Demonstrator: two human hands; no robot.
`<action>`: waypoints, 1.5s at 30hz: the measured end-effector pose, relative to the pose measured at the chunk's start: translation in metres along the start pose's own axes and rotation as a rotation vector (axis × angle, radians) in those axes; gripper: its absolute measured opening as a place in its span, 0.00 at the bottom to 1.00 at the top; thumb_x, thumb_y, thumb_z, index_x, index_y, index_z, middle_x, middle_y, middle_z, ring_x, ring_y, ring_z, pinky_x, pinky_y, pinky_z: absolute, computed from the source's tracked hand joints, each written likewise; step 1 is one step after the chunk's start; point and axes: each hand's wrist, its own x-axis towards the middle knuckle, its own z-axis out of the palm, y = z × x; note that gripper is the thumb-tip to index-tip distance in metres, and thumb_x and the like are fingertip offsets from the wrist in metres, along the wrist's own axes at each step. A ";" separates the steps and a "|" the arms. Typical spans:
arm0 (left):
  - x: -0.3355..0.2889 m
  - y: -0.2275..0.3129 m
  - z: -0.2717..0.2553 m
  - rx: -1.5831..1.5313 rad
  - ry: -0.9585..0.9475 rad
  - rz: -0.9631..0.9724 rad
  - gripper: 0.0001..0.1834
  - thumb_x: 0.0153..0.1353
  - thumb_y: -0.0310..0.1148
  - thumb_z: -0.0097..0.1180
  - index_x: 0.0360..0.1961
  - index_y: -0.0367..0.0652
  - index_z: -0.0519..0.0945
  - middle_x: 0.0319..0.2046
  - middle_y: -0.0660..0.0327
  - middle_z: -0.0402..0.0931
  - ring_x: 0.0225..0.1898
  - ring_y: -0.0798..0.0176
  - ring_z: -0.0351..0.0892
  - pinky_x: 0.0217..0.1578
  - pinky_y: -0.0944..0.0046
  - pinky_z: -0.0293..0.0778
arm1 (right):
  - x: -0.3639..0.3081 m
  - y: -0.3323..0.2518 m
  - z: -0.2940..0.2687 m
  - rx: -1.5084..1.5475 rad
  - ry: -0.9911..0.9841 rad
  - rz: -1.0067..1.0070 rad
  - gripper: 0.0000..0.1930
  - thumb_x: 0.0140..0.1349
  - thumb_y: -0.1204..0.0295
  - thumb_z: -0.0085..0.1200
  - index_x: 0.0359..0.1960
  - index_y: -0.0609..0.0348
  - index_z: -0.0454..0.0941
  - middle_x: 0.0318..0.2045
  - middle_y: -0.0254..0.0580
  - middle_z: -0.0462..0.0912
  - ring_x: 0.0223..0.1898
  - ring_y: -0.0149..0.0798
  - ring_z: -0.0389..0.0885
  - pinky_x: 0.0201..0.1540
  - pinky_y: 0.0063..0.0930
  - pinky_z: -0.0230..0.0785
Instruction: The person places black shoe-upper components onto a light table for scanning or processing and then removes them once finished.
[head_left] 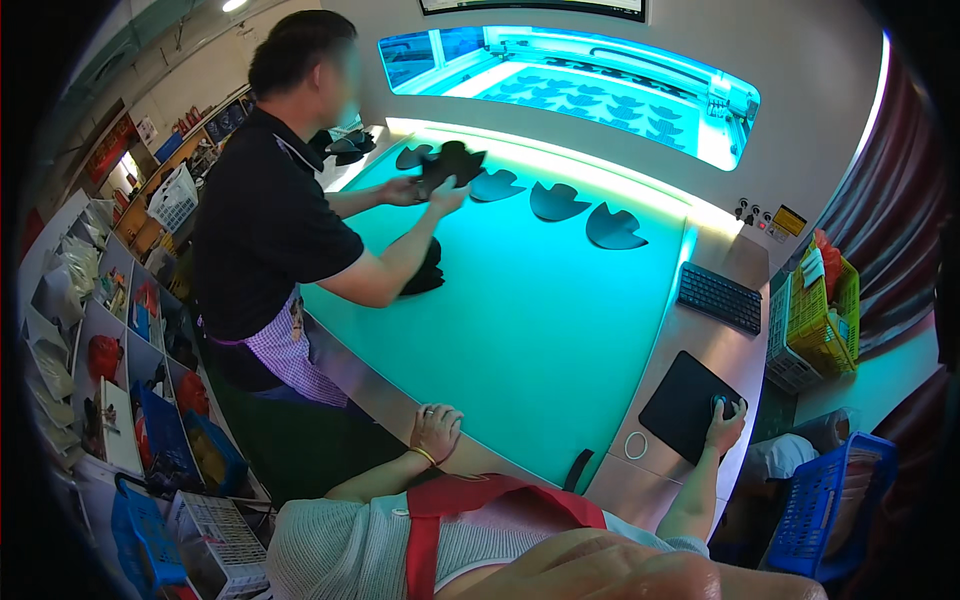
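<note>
**Seated person: one hand on the worktop edge, one on the mouse; co-worker sorts cut pieces**

Far left: shelves [90, 340] with bagged goods, blue crates [150, 520] on the floor near them. Storage, well apart from the hands.

Left of centre: a co-worker in a black shirt and checked apron stands at the worktop [540, 330], both hands up, holding a stack of dark cut pieces [450, 165]. A second dark stack [425, 272] lies on the green surface just below that person's forearm. Three more dark pieces [560, 200] sit in a row at the far edge, just below the lit cutting machine window [570, 85], probably laid out as they leave the machine.

Near centre: the wearer's left hand [436, 432] rests on the near metal rim of the worktop, fingers curled down loosely, holding nothing; ring and wrist band visible. Forearm comes in from the lower edge, bent, seemingly a bracing or resting pose.

Right: the right hand [724, 422] lies palm down over a computer mouse [720, 404], fingers draped around it. The mouse sits at the near right corner of a black mouse pad [685, 400] on the metal side ledge. Arm reaches forward, elbow low. A black keyboard [720, 297] lies farther along the same ledge, within reach. A white ring [636, 445] lies just left of the pad.

Far right: yellow basket [825, 315] and blue crate [820, 500], beside the ledge.
</note>
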 end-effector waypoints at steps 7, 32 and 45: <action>-0.008 0.008 -0.008 0.002 -0.042 -0.016 0.10 0.65 0.39 0.53 0.45 0.53 0.80 0.44 0.62 0.76 0.52 0.57 0.74 0.60 0.51 0.60 | -0.008 0.008 -0.007 -0.005 -0.006 0.013 0.32 0.62 0.54 0.62 0.65 0.54 0.69 0.55 0.43 0.82 0.58 0.51 0.76 0.62 0.44 0.67; 0.318 -0.369 0.025 -0.474 -0.027 -0.871 0.48 0.49 0.55 0.73 0.64 0.33 0.71 0.60 0.42 0.73 0.63 0.48 0.73 0.62 0.52 0.70 | -0.243 -0.344 0.210 0.677 -1.093 -0.103 0.21 0.69 0.63 0.57 0.59 0.60 0.74 0.49 0.44 0.85 0.52 0.37 0.83 0.55 0.33 0.74; 0.247 -0.240 0.040 -0.593 -0.273 -0.002 0.30 0.55 0.36 0.66 0.59 0.40 0.74 0.57 0.50 0.72 0.62 0.45 0.68 0.62 0.48 0.64 | -0.312 -0.536 0.299 -0.055 -0.878 -0.623 0.38 0.70 0.39 0.39 0.75 0.46 0.57 0.75 0.48 0.55 0.77 0.55 0.46 0.75 0.59 0.38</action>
